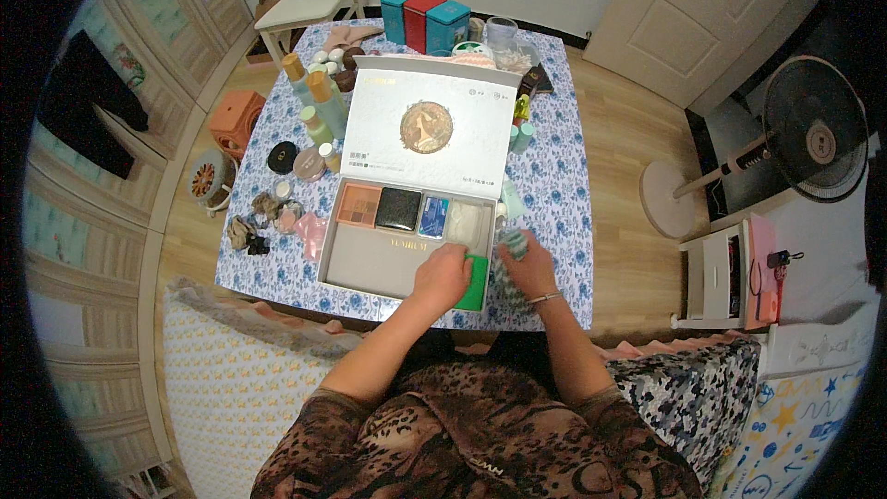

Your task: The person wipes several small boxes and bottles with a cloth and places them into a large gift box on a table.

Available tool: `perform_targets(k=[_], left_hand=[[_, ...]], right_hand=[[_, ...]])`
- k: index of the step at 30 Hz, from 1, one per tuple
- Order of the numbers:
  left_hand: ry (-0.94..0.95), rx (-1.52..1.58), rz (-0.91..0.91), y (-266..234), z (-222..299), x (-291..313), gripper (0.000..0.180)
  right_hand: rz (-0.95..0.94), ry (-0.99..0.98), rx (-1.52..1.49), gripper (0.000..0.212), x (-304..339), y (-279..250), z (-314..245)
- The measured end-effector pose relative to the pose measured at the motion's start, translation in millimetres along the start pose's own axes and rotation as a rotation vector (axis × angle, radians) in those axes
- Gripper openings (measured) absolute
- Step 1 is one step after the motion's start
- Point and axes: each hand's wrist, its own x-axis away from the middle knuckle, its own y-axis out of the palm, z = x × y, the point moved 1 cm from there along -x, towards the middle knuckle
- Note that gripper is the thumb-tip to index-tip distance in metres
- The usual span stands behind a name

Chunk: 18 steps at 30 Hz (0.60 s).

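A white gift box (397,285) lies in front of me with its lid (383,120) raised; a round gold emblem sits on the lid. Along the box's far side are an orange-brown eyeshadow palette (358,206), a black square case (398,210), a blue packet (433,219) and a white packet (464,222). Over the near right corner, my left hand (442,279) has its fingers closed at the edge of a flat green packet (474,285). Just right of the box, my right hand (529,272) grips a grey-green and white patterned soft thing (511,244), partly hidden by the fingers.
Bottles (319,97), a black round compact (282,158) and small crumpled items (245,234) stand left of the box. Blue and red tins (425,20) are at the table's far edge. A standing fan (818,143) is at the right, a white chair (309,2) behind the table.
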Motion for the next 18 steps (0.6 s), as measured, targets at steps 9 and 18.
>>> perform_targets(k=[9,18], left_hand=[[-0.091,0.102,-0.213,16,32,-46,0.035],[-0.039,0.117,-0.198,26,26,-47,0.034]], right_hand=[[0.13,0.089,0.212,0.04,-73,0,15],[0.14,0.178,0.297,0.046,-96,13,28]])
